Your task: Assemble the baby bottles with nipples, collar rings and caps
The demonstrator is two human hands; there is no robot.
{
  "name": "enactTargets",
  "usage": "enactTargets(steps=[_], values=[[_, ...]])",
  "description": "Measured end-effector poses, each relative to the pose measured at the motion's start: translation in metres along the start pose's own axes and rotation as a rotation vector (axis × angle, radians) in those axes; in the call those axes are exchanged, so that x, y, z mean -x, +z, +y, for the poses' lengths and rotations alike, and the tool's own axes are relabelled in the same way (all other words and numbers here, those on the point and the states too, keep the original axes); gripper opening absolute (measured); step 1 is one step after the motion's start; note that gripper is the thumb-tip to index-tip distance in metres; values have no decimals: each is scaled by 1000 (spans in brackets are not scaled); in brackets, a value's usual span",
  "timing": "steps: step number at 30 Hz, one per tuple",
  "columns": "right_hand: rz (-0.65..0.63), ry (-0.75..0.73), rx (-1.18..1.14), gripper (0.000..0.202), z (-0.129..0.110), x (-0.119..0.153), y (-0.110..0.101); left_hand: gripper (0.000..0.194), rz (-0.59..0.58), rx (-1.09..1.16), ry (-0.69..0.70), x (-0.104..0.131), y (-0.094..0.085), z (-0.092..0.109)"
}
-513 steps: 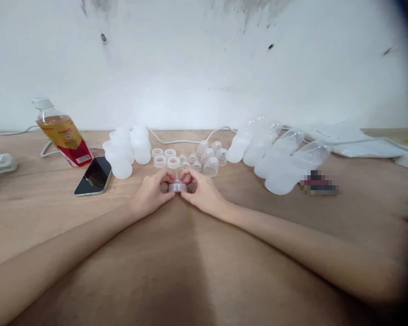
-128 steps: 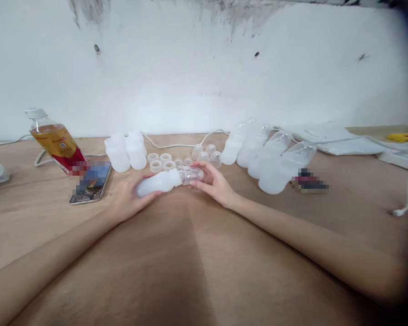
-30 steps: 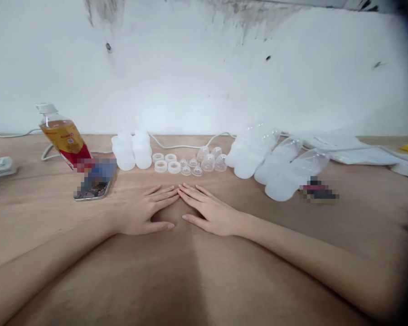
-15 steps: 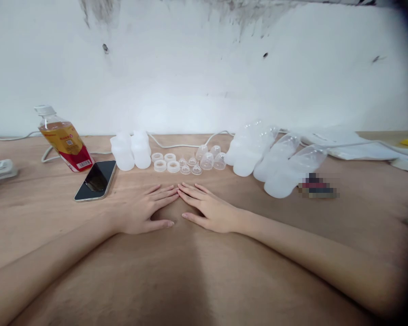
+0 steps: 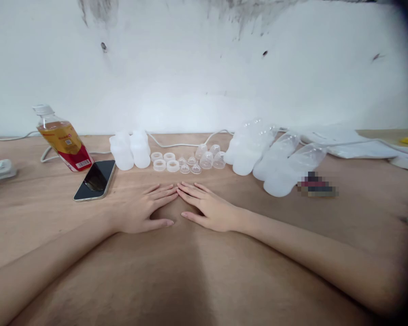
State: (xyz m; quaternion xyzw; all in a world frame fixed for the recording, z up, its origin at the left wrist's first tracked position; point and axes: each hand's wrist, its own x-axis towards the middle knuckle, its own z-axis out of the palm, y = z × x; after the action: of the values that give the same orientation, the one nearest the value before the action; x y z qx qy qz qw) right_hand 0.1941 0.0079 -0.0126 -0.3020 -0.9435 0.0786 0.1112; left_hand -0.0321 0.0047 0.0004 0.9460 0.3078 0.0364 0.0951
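Observation:
My left hand (image 5: 148,209) lies flat on the wooden table (image 5: 177,280), palm down with fingers stretched out and nothing held. Opposite it, my right hand (image 5: 209,207) rests the same way, and the fingertips of both hands meet in the middle. Just beyond them are several white screw rings (image 5: 172,165), several small clear bottle nipples (image 5: 196,169) and several clear domed caps (image 5: 207,160). Cloudy white baby bottle bodies (image 5: 141,149) stand behind my left hand. To the right, several assembled-looking baby bottles (image 5: 281,174) with clear domed tops stand close together, partly overlapping.
A phone (image 5: 95,180) lies left, beside a drink bottle (image 5: 66,142) with a yellow and red label. A white cable (image 5: 177,146) runs along the wall (image 5: 190,68). White plastic bags (image 5: 347,144) and a pixelated item (image 5: 316,184) lie right; a white device (image 5: 0,169) sits far left.
Both hands stay in the same place. The whole view has shifted very slightly; nothing on the table has moved.

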Motion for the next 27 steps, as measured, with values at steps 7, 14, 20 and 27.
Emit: enactTargets(steps=[7, 14, 20, 27], values=[[317, 235, 65, 31, 6, -12, 1, 49, 202, -74, -137, -2, 3, -4], [354, 462, 21, 44, 33, -49, 2, 56, 318, -182, -123, -37, 7, -21], [382, 481, 19, 27, 45, -62, 5, 43, 329, -155, -85, -41, 6, -20], [394, 397, -26, 22, 42, -56, 4, 34, 551, -156, -70, -40, 8, -22]])
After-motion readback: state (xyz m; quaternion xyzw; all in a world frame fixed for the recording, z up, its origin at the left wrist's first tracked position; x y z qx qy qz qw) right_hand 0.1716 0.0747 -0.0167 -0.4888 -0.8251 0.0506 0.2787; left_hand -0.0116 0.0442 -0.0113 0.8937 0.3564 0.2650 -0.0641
